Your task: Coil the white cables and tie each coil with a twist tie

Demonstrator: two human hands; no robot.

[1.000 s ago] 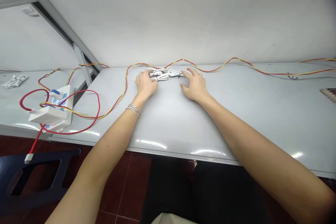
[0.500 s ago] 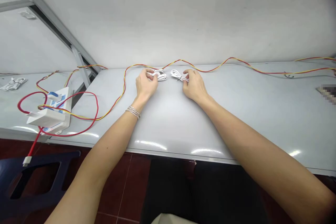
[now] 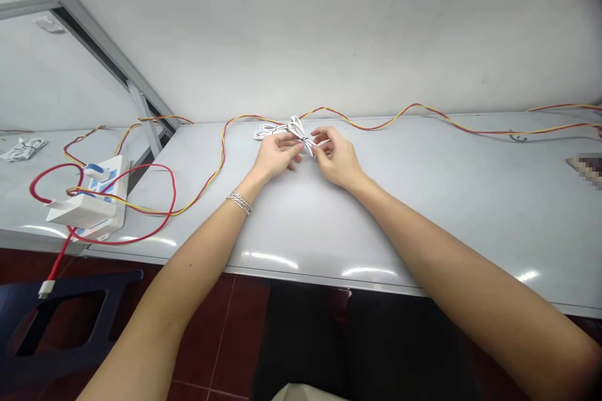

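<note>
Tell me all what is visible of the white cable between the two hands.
This thin white cable looks smooth and rubbery, wound into narrow loops with a small dark tie at the middle. No plug shows. It lies on the pale grey table, one loop reaching left. The left hand and right hand pinch it near the tie.

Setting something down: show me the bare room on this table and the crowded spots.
Bare tabletop lies right of the right hand, below the red-and-yellow wire. Crowded: the white cable bundle in the left hand and right hand, and the power strip.
</note>
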